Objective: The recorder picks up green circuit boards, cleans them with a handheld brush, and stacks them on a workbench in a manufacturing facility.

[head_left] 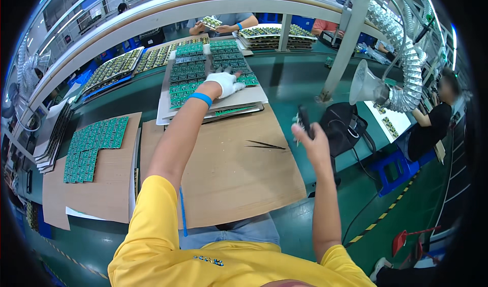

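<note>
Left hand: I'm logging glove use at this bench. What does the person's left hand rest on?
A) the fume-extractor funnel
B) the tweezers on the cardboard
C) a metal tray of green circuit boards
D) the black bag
C: the white-gloved left hand lies flat on green circuit boards in the metal tray.

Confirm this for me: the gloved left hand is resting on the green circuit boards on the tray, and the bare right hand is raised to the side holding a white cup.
Not quite. The head view shows the right hand holding a small dark tool, not a white cup. The rest stands: the gloved left hand rests on the green circuit boards on the tray.
</note>
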A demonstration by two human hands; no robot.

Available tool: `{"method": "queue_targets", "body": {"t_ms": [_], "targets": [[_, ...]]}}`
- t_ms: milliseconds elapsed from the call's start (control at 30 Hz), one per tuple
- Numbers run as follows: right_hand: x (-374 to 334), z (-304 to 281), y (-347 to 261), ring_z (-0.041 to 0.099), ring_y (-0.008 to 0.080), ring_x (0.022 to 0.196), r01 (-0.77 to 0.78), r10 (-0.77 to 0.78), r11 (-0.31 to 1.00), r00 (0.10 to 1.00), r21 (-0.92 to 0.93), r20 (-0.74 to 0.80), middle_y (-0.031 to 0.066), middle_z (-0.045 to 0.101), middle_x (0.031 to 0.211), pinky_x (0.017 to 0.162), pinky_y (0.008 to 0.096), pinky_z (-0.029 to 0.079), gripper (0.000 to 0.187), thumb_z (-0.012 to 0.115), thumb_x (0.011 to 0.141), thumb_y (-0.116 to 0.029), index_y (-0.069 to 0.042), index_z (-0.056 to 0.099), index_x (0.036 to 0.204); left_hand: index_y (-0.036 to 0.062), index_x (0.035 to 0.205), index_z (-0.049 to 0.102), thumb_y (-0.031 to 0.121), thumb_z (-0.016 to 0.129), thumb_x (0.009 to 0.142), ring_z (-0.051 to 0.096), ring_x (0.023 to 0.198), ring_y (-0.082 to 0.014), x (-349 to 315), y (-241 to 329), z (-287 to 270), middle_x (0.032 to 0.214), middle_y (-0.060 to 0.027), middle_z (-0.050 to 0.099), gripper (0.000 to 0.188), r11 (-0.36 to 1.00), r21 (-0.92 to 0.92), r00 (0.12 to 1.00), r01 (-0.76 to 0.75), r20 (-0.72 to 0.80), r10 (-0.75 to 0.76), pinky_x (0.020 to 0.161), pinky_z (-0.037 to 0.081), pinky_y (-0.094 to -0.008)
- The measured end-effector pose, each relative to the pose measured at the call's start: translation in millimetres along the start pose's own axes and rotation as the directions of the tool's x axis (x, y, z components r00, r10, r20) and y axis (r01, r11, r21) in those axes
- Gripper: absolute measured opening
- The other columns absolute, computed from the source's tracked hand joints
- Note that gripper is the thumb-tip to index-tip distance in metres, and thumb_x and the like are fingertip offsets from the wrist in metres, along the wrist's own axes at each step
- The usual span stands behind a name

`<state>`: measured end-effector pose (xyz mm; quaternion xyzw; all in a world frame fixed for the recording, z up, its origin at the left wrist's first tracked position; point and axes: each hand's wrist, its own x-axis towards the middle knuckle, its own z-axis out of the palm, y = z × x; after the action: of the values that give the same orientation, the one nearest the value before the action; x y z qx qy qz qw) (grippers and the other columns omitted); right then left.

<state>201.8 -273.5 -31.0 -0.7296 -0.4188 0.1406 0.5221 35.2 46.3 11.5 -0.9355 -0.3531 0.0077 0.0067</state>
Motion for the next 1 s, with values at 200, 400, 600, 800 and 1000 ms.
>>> {"method": "queue_targets", "body": {"t_ms": [200,400,600,800,1000], "targets": [[-55.6,16.9,-18.5,0.042,0.0069,0.065,-0.036,0.023,0.991,0.995,0.127,0.101,-0.0064,0.044,0.072,0.058,0.0287,0.032,0.050,0.078,0.088,-0.050,-0.006,0.054,0.085,0.0155,0.158,0.040,0.056,0.044,0.101,0.044,0.142,-0.0419,-18.5,15.3,-4.8,0.162,-0.0224,0.036,0.070,1.000,-0.006,0.993,0.001,-0.115,-0.002,0.118,0.034,-0.0525],[-73.6,55.2,-26.1,0.044,0.0080,0.063,-0.220,0.143,0.898,0.965,0.381,0.219,-0.0059,0.047,0.073,0.055,0.0281,0.034,0.049,0.079,0.087,-0.048,-0.004,0.060,0.098,0.0016,0.155,0.041,0.025,0.075,0.084,0.043,0.145,-0.0355,-131.0,28.5,-18.3,0.158,-0.0231,0.041,0.082,0.827,-0.461,0.946,-0.321,-0.199,0.256,0.121,0.033,-0.0415],[-113.7,125.6,-59.8,0.060,0.0211,0.083,0.079,-0.162,0.963,0.933,0.257,0.320,0.0092,0.061,0.088,0.076,0.0367,0.050,0.060,0.083,0.083,-0.050,0.002,0.060,0.101,0.0022,0.158,0.027,0.018,0.081,0.078,0.049,0.140,-0.0326,-298.4,84.7,61.3,0.154,-0.0227,0.046,0.098,0.456,-0.852,0.960,-0.255,-0.279,0.015,0.115,0.041,-0.0385],[-147.3,155.8,-52.5,0.060,0.0150,0.092,0.232,-0.321,0.945,0.792,0.229,0.519,0.0097,0.064,0.110,0.076,0.0327,0.051,0.034,0.073,0.096,-0.032,-0.002,0.057,0.100,0.0048,0.153,0.035,0.007,0.081,0.078,0.053,0.135,-0.0263,-382.4,79.0,109.8,0.151,-0.0186,0.050,0.087,0.097,-0.944,0.790,-0.314,-0.317,-0.525,0.111,0.047,-0.0396],[-125.4,150.4,-3.6,0.060,0.0121,0.075,-0.184,-0.076,0.864,0.873,0.469,0.482,0.0087,0.063,0.094,0.066,0.0257,0.050,0.013,0.063,0.102,-0.009,-0.004,0.052,0.105,0.0098,0.152,0.034,0.008,0.083,0.081,0.057,0.131,-0.0347,-485.7,54.6,87.7,0.157,-0.0199,0.041,0.087,-0.259,-0.946,0.776,-0.196,0.012,-0.631,0.102,0.054,-0.0405]]}}
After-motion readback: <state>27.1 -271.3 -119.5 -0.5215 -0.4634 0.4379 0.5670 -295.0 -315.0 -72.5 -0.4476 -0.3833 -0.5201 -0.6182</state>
